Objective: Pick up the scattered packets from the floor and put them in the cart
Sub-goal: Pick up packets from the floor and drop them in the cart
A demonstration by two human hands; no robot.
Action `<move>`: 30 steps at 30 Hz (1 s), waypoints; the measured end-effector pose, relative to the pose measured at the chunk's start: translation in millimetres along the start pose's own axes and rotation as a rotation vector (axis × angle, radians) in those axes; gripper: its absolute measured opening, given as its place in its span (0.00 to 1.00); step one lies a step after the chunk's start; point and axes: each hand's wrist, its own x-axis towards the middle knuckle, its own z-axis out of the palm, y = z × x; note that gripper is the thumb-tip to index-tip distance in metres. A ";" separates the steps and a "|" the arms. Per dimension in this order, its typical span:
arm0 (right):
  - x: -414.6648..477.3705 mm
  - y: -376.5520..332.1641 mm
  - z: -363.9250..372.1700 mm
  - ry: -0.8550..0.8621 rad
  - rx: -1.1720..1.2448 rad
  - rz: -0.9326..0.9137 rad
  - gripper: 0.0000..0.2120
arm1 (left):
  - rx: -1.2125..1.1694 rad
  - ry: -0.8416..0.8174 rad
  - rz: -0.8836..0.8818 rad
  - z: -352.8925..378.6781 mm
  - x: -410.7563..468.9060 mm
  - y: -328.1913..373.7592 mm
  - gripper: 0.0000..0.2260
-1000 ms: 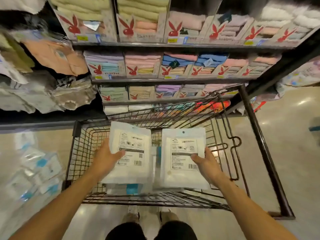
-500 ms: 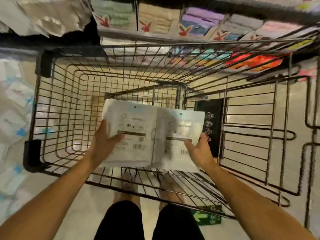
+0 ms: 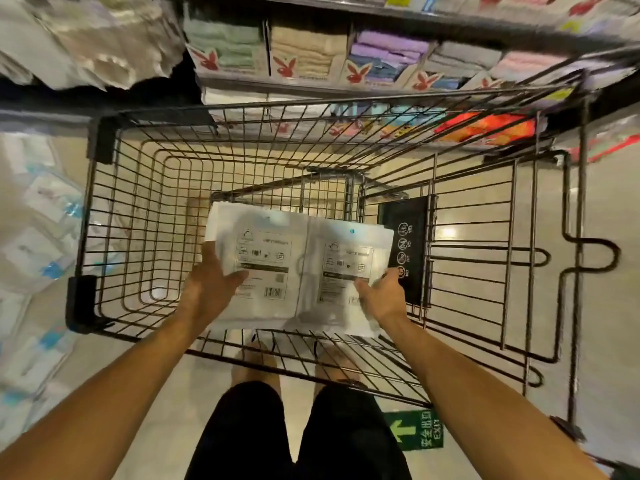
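I look straight down into a black wire cart (image 3: 114, 216). My left hand (image 3: 207, 289) grips a stack of white labelled packets (image 3: 263, 268) by its left edge, thumb on top. Beside it, my right hand (image 3: 384, 296) holds a second white packet stack (image 3: 346, 271) by its right edge. Both stacks are side by side, touching, low inside the cart basket. More white and blue packets (image 3: 38, 244) lie scattered on the floor left of the cart.
Store shelves (image 3: 311, 60) with boxed folded towels stand just beyond the cart. A black child-seat flap (image 3: 405, 244) with icons sits inside the cart at right. A green exit sticker (image 3: 415, 431) marks the floor by my feet.
The view has tilted from the shelves down into the cart. Both hands have carried the packet stacks from above the cart rim down into the basket.
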 end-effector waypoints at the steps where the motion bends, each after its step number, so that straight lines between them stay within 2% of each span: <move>1: -2.5 -1.8 -2.1 -0.011 -0.037 0.008 0.28 | 0.074 0.019 0.013 -4.5 -4.2 4.2 0.26; 5: -24.1 -15.4 -25.8 -0.039 -0.211 0.004 0.38 | 0.462 0.119 0.130 -26.1 -27.3 21.3 0.32; 9: -52.3 -52.5 -84.0 -0.059 -0.341 -0.185 0.32 | 0.541 0.149 0.176 -70.6 -57.6 82.3 0.28; 12: -93.0 -107.2 -140.3 -0.012 -0.537 -0.460 0.27 | 0.644 0.225 0.267 -112.1 -93.0 145.6 0.26; 14: -124.4 -147.7 -171.4 0.091 -0.660 -0.686 0.27 | 0.683 0.304 0.306 -138.0 -115.7 178.2 0.27; 18: -191.1 -228.5 -200.8 0.308 -0.854 -1.094 0.27 | 0.703 0.471 0.270 -191.9 -172.3 215.3 0.30; 23: -299.7 -311.8 -180.1 0.368 -0.932 -1.451 0.30 | 0.693 0.692 0.103 -271.1 -256.6 189.8 0.32; 28: -417.7 -353.1 -126.1 0.324 -0.922 -1.704 0.38 | 0.678 0.835 -0.152 -337.6 -358.7 118.2 0.33; 30: -458.9 -361.1 -103.3 0.317 -0.949 -1.772 0.38 | 0.668 0.881 -0.230 -353.9 -397.5 85.6 0.33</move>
